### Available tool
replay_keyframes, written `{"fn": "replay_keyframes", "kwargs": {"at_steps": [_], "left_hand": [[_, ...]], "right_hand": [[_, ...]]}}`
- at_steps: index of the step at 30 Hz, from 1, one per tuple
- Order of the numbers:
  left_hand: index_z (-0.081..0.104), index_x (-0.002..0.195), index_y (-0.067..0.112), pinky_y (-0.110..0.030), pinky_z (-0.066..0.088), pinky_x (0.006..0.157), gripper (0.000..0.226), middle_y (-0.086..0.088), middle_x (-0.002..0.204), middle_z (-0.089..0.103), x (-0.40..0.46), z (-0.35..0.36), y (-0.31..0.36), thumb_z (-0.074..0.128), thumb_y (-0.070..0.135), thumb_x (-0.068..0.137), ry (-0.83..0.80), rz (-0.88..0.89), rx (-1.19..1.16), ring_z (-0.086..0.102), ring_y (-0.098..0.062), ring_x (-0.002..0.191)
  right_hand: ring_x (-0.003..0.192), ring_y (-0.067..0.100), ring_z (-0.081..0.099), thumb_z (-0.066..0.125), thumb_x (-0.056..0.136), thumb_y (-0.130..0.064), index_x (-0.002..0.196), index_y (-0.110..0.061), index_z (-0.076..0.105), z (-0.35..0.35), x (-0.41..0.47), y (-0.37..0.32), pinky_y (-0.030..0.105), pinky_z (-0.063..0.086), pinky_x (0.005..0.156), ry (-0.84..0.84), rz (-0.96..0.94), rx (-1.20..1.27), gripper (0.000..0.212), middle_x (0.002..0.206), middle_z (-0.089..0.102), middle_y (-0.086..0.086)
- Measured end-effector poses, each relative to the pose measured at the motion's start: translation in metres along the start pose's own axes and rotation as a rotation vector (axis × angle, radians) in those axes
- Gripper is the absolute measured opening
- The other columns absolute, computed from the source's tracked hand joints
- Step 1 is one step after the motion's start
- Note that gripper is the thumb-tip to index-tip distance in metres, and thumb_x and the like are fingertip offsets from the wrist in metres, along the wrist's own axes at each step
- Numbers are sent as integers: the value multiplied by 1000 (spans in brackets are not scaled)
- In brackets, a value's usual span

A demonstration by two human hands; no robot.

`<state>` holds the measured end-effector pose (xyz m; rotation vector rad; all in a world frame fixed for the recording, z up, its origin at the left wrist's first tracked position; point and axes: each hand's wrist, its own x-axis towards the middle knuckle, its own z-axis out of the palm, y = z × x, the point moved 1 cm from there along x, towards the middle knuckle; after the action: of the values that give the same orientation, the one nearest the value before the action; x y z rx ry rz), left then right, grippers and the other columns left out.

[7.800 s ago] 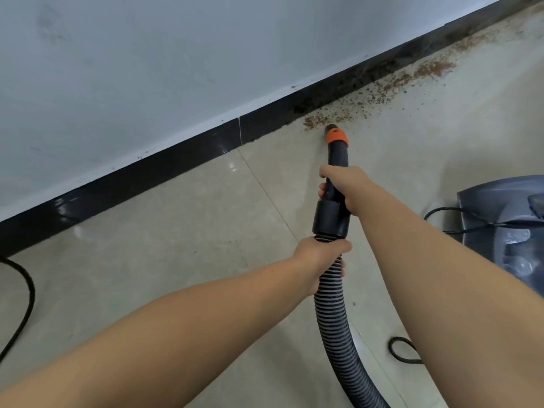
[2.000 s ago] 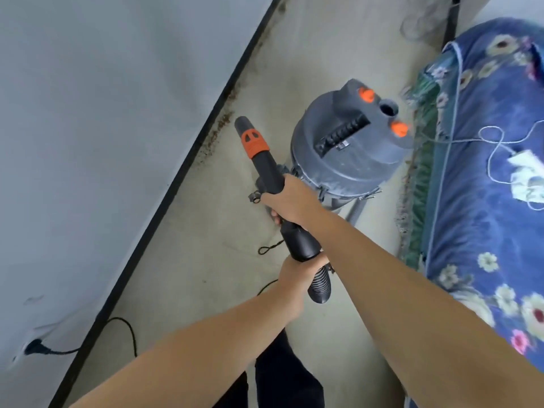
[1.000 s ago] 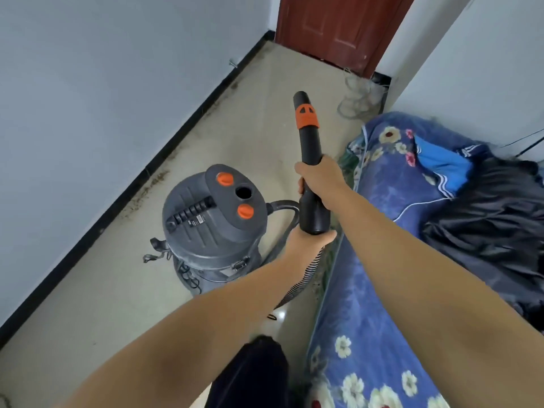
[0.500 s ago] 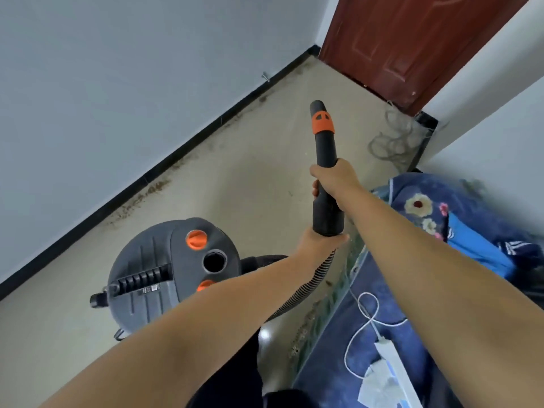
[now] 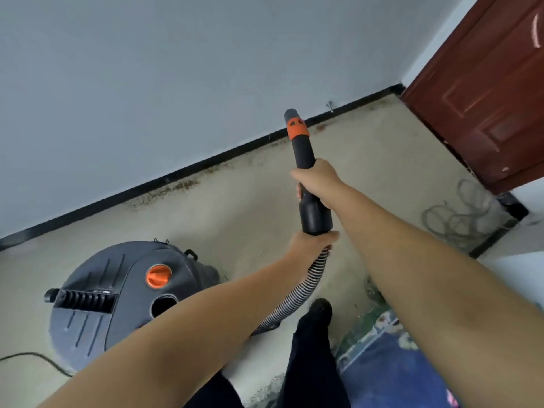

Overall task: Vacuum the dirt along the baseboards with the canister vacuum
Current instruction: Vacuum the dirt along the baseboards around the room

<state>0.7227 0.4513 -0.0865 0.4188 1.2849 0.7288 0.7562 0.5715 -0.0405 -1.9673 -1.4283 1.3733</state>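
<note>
Head view: both hands gripped the nozzle (image 5: 304, 154), right hand (image 5: 316, 179) on the tube, left hand (image 5: 309, 241) at the hose (image 5: 297, 295) cuff; tip was raised off the floor, probably repositioning. Next: lower it to the dirt (image 5: 176, 187) along the baseboard (image 5: 206, 166).

Beige floor (image 5: 235, 225): grey canister vacuum (image 5: 117, 295), dirt (image 5: 176, 185) along baseboard (image 5: 206, 164), coiled wire (image 5: 459, 213).

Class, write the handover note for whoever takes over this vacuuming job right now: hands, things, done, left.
Right hand grips the nozzle tube; left hand holds the ribbed hose just below the cuff.
Nozzle is raised off the floor, pointing toward the baseboard.
Canister vacuum stands at lower left.
Done: cannot tell from this view.
Left: brown dirt still lines the baseboard toward the door.
</note>
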Motion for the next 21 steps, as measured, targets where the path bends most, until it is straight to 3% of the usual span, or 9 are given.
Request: {"fn": "replay_keyframes", "kwargs": {"at_steps": [5,10,21], "left_hand": [[63,95,7,-30,54,68,23,-4,72,65,63,57,27,75,13,77,227,24,-183,61,-18,63],[62,85,14,-31,53,73,16,-2,72,65,108,96,52,76,19,77,300,69,-243,60,-16,62],[61,89,13,-28,49,67,17,-2,72,62,157,0,76,73,21,80,551,91,-470,57,-17,64]], "right_hand": [[40,18,53,57,78,-11,85,-11,49,-27,73,-10,29,49,51,-270,-86,-93,11,48,56,3],[39,19,54,57,80,-10,85,-10,49,-52,127,-19,27,50,49,-369,-93,-216,9,49,57,5],[41,20,54,56,78,-11,91,-8,48,78,178,-66,31,51,61,-695,-186,-387,16,49,59,8]]}}
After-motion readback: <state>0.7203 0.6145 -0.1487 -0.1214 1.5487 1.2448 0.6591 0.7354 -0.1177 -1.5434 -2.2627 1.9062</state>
